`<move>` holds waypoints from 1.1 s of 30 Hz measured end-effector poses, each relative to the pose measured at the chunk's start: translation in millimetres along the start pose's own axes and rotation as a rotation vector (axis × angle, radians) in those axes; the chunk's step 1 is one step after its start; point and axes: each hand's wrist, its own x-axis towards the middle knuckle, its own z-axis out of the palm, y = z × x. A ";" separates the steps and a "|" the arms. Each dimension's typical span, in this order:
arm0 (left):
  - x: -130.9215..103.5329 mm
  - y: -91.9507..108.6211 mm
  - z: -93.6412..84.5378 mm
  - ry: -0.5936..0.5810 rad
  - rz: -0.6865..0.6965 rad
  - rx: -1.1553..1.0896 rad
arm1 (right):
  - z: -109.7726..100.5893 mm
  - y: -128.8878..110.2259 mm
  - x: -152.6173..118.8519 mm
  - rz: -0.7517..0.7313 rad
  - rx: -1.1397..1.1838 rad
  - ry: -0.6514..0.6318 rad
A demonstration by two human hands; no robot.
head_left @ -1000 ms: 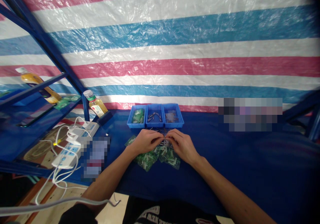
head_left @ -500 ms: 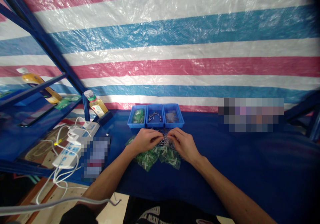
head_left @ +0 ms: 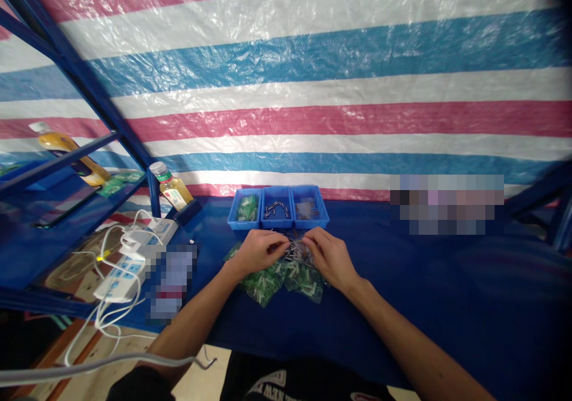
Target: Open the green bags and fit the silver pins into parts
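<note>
My left hand [head_left: 263, 249] and my right hand [head_left: 329, 257] face each other over a pile of thin metal pins [head_left: 293, 249] on the blue table. On both hands thumb and fingertips are pinched together; whatever they hold is too small to make out. Green plastic packets [head_left: 263, 285] with small light pieces inside lie under and in front of the hands. Just behind stand three joined blue bins: the left bin [head_left: 243, 225] holds green packets, the middle bin [head_left: 277, 223] dark metal pins, the right bin [head_left: 313, 223] small brownish-clear pieces.
To the left lie a white power strip [head_left: 117, 282] with tangled cables and a blurred-out flat object [head_left: 173, 279]. A small bottle [head_left: 172, 189] stands at the back left, and a larger bottle [head_left: 71, 154] leans on the shelf. Another blurred patch [head_left: 447, 201] is at the back right.
My hands have drawn slightly apart, the right one moving a little to the right. More of the metal pins shows between them.
</note>
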 end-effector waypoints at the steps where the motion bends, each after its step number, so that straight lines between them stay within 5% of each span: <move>1: 0.3 0.0 0.8 0.032 -0.061 -0.036 | -0.8 -0.5 0.3 0.006 0.000 0.008; 8: 5.3 -8.7 1.7 0.338 -0.558 -0.511 | -2.0 -2.7 0.2 0.012 -0.008 -0.017; 15: 5.4 -22.6 -4.1 0.337 -0.673 -0.590 | -0.7 -2.6 0.2 -0.005 -0.008 -0.025; 20: 2.0 -22.4 -5.5 0.262 -0.515 -0.176 | 0.3 -2.1 -0.5 -0.003 -0.010 -0.018; 23: 1.2 -15.5 -8.7 0.051 -0.310 0.046 | 0.1 -2.4 -0.4 -0.001 -0.023 -0.022; 28: 1.1 -4.8 -9.7 -0.235 -0.151 0.147 | -0.7 -2.8 0.1 -0.011 -0.021 -0.010; 33: 1.1 -3.8 -5.4 -0.296 -0.147 0.175 | 0.0 -2.2 -0.3 -0.006 -0.025 -0.024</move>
